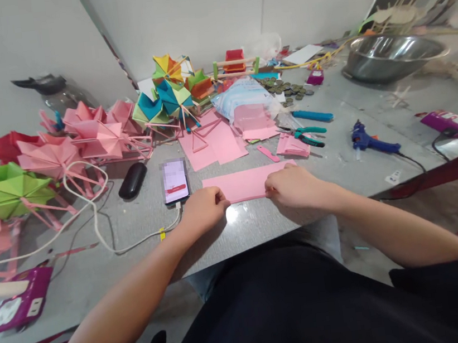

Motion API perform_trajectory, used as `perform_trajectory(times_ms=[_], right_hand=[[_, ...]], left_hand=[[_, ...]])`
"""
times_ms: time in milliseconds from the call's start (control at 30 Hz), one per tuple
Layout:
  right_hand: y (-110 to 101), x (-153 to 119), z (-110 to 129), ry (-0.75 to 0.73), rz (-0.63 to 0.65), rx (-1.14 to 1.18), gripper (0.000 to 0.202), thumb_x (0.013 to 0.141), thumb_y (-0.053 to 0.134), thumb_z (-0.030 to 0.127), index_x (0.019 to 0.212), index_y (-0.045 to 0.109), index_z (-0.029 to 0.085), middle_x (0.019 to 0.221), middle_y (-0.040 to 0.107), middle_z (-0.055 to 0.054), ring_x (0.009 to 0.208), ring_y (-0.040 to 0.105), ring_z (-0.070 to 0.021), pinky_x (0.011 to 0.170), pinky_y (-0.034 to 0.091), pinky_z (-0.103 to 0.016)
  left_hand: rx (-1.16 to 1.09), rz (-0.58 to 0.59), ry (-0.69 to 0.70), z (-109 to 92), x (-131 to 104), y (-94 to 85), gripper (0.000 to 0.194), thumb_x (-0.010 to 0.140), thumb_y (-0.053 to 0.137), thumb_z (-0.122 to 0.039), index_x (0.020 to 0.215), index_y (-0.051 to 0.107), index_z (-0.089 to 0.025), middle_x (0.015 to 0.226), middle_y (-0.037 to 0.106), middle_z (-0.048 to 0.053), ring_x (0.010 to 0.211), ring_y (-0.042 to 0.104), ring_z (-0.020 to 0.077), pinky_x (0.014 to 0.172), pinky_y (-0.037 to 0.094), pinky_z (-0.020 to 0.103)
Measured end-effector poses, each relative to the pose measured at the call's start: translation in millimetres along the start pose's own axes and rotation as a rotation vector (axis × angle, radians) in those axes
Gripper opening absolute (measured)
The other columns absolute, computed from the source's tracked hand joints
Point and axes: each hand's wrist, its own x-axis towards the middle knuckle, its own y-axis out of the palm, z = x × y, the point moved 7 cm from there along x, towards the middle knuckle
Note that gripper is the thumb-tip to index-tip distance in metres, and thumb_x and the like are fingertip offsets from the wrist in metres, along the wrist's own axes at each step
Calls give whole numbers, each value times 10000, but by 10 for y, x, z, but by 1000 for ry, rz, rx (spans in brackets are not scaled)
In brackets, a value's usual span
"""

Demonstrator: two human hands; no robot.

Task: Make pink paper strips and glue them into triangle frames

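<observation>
A pink sheet of paper (243, 183) lies lengthwise on the grey table, its near edge turned into a narrow fold. My left hand (205, 205) is closed on the near left corner, fingers curled in. At the right end my right hand (292, 185) pinches the same edge, fingertips pressed together. Just left of the paper lies a phone (175, 181) with a white cable plugged in. Beyond the paper are a pink cutter (268, 153), a stack of small pink pieces (293, 145) and pliers with teal handles (306, 136).
Pink paper sheets (212, 140) and a plastic bag (242, 97) lie behind. Folded paper umbrellas (56, 155) crowd the left, beside a black case (133, 181). A blue glue gun (372, 141), its cord trailing off the table, and a metal bowl (391, 57) occupy the right.
</observation>
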Motion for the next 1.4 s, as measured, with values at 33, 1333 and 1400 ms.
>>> perform_trajectory(times_ms=[33,1333,1400], right_hand=[[1,-25,-36,10,-4,-9,291,982,525,227,988,808,157,1026,827,-148,908,727,-284,846,393,-409],[219,-190,-164,-24,-177,-75,230,1030,530,177,1055,754,130,1070,773,-143,1026,690,-290,879,369,-394],[250,-215,-233,-3,-192,-102,231,1030,528,172,1056,753,129,1071,774,-143,1034,688,-290,885,368,-393]], left_hand=[[-1,0,1,0,1,-3,120,929,686,-303,850,718,-218,921,805,90,877,732,270,737,483,358],[244,116,352,-998,280,327,202,995,564,-228,1005,758,-175,1039,794,148,975,748,304,812,514,370],[234,117,343,-999,297,336,198,980,570,-224,997,761,-177,1049,794,147,975,748,304,814,516,369]])
